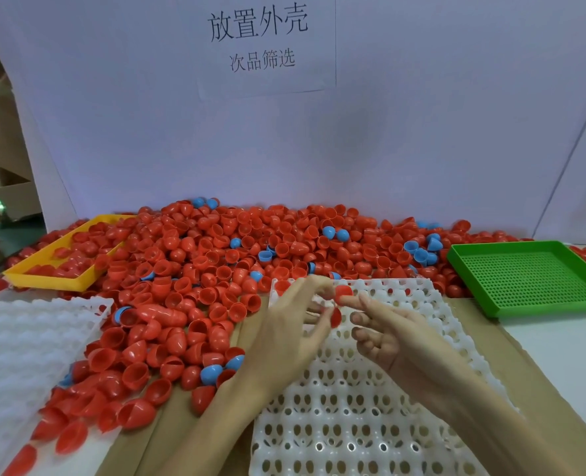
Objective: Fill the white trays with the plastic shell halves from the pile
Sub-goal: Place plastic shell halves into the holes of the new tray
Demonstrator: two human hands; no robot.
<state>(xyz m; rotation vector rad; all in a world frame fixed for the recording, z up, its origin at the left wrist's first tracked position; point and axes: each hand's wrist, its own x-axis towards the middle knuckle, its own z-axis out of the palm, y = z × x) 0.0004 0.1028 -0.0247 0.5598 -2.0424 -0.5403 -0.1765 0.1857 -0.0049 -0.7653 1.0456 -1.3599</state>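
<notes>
A big pile of red shell halves (216, 255), with a few blue ones mixed in, covers the back and left of the table. A white tray (353, 407) with rows of round holes lies in front of me. Both hands hover over its far end. My left hand (291, 328) holds a red shell half (335, 317) in its fingers. My right hand (384, 331) pinches another red shell half (343, 291) at its fingertips. One red half (281, 286) sits in a hole at the tray's far left corner.
A second white tray (20, 355) lies at the left, partly under loose shells. A yellow tray (44, 280) with red shells sits at the back left. A green perforated tray (532, 276) stands at the right. A white board with a paper sign (260, 39) closes off the back.
</notes>
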